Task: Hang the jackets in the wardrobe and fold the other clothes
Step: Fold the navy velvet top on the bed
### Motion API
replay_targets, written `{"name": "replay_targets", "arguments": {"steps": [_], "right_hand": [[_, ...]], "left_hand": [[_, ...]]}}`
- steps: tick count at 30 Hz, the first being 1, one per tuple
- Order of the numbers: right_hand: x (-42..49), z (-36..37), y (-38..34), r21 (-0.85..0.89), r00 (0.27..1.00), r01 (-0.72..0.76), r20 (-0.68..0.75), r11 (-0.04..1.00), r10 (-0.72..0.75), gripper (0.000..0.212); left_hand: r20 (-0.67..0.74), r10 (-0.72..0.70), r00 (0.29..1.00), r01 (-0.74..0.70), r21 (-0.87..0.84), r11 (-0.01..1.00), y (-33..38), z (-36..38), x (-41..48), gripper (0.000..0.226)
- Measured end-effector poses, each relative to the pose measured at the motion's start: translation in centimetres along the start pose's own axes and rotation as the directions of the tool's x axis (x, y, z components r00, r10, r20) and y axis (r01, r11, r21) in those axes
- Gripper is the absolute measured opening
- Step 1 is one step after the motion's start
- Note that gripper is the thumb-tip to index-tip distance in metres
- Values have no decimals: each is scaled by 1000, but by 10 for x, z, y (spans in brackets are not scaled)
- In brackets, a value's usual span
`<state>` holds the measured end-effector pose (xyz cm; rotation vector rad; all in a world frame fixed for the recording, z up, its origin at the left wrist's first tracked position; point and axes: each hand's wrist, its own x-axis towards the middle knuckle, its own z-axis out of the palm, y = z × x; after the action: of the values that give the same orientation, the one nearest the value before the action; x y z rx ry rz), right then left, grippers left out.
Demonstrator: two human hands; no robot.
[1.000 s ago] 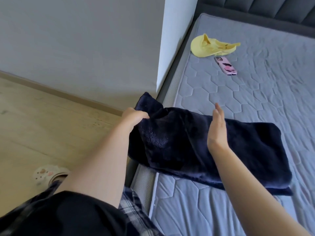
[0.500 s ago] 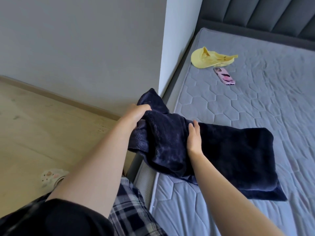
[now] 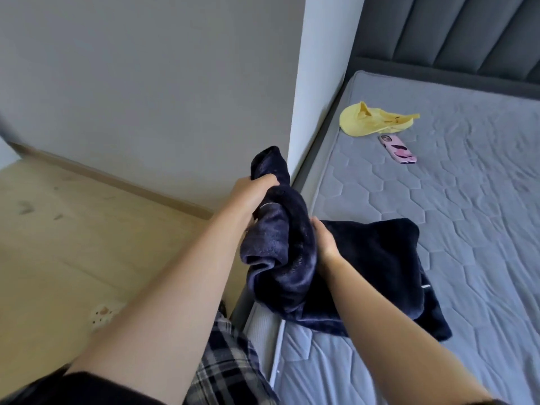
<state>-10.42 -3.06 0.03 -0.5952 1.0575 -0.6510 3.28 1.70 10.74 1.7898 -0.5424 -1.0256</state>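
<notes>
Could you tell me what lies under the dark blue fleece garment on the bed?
The dark blue garment rests on the grey quilted mattress, its near end lifted by the left hand. Whatever else sits beneath is covered.

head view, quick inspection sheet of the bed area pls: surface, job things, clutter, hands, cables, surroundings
surface: grey quilted mattress, bare, no sheet.
job's things: dark navy fleece garment, part flat on the mattress corner, the other end lifted and bunched past the bed edge.
clutter: yellow cloth near the headboard; pink phone beside it, apart.
hands: left hand grips the raised end; right hand lies against the fold, fingers hidden in the fabric.
cables: nothing seen.
surroundings: grey padded headboard, grey wall, wooden floor, pale slipper on it.
</notes>
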Motion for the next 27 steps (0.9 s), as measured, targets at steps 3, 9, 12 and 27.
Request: {"name": "replay_targets", "arguments": {"steps": [3, 9, 12, 27], "right_hand": [[-11, -45, -34, -6, 997, 72, -14, 997, -72, 52], [-53, -151, -89, 105, 988, 127, -103, 986, -116, 56], [-68, -179, -94, 29, 999, 33, 30, 999, -33, 68], [-70, -172, -83, -145, 960, 125, -233, 981, -156, 25]], "left_hand": [[157, 35, 987, -27, -54, 998, 18, 32, -12, 20], [661, -87, 746, 184, -78, 980, 23, 109, -45, 49], [701, -159, 696, 244, -22, 970, -2, 129, -47, 59], [355, 713, 605, -774, 474, 421, -67, 125, -39, 48]]}}
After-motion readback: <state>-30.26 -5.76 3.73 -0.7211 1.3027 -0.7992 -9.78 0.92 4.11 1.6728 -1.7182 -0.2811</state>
